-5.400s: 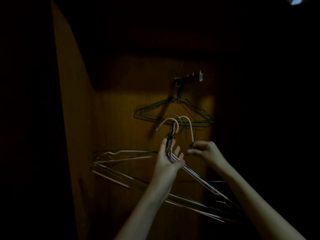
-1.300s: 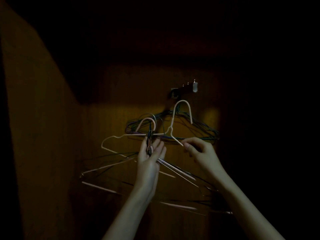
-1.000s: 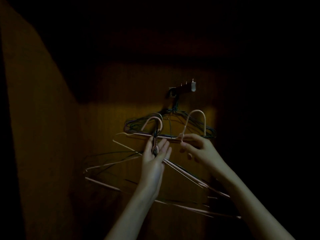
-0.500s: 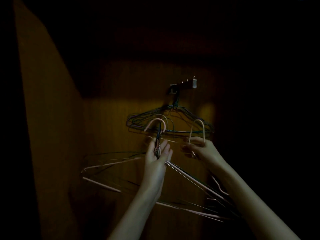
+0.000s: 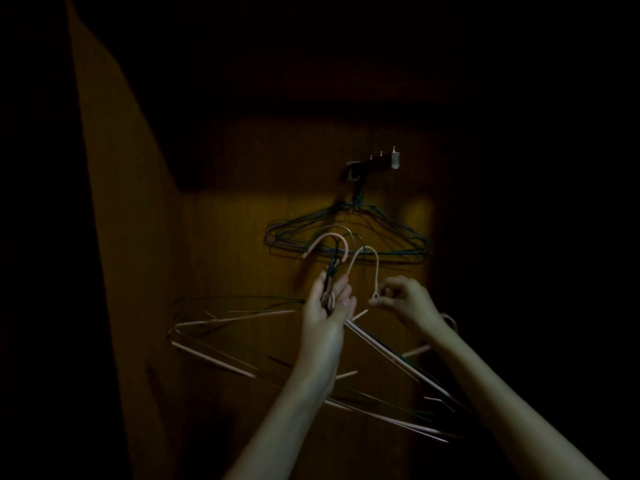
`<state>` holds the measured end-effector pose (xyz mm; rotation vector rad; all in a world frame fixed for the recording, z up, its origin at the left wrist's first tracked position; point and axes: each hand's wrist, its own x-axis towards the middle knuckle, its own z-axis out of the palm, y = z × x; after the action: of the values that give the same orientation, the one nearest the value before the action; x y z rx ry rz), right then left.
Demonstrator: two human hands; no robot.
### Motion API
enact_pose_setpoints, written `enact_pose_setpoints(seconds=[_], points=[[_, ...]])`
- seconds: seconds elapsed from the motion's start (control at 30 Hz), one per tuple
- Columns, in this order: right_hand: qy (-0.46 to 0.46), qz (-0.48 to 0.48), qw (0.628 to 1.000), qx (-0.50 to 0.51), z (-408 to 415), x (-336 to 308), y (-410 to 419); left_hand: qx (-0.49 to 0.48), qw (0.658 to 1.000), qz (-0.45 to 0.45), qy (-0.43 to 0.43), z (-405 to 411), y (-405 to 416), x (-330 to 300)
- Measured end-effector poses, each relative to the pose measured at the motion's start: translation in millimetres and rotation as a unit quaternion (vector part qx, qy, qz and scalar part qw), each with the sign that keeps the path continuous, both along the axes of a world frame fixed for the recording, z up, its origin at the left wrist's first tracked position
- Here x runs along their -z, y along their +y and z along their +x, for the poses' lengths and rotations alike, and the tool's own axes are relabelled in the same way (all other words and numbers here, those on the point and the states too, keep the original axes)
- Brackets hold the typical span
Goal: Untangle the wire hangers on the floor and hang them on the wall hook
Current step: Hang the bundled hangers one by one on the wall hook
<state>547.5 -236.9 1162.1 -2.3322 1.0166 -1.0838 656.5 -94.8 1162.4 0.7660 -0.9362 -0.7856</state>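
The scene is very dark. A wall hook (image 5: 375, 164) juts from the wooden panel, and several dark green wire hangers (image 5: 349, 233) hang from it. My left hand (image 5: 329, 301) grips the necks of a bundle of pink and dark wire hangers (image 5: 242, 341), whose hooks rise above my fingers and whose bodies spread below. My right hand (image 5: 403, 299) pinches the neck of a pale pink hanger (image 5: 369, 268) just right of the bundle, its hook standing up below the hung hangers.
A wooden back panel (image 5: 242, 254) is lit in a yellow patch around the hook. A side panel (image 5: 121, 237) runs down the left. Everything to the right and above is black.
The pale pink hanger in my right hand has come down from near the hook and moved left, close beside the bundle. My left hand keeps the bundle at about the same height.
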Motion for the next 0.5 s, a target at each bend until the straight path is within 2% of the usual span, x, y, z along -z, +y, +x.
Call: enact_pose_setpoints(seconds=[0.13,0.3,0.5], points=[[-0.120,0.065,0.987,-0.089,-9,-3,21,-0.008,1.000,-0.003,0.008,1,4,2],[-0.205,0.026,0.977,-0.044,-17,-23,42,0.000,1.000,-0.001,0.008,-3,7,1],[-0.207,-0.003,0.976,-0.064,-10,-33,63,0.008,1.000,0.024,-0.012,-13,10,7]])
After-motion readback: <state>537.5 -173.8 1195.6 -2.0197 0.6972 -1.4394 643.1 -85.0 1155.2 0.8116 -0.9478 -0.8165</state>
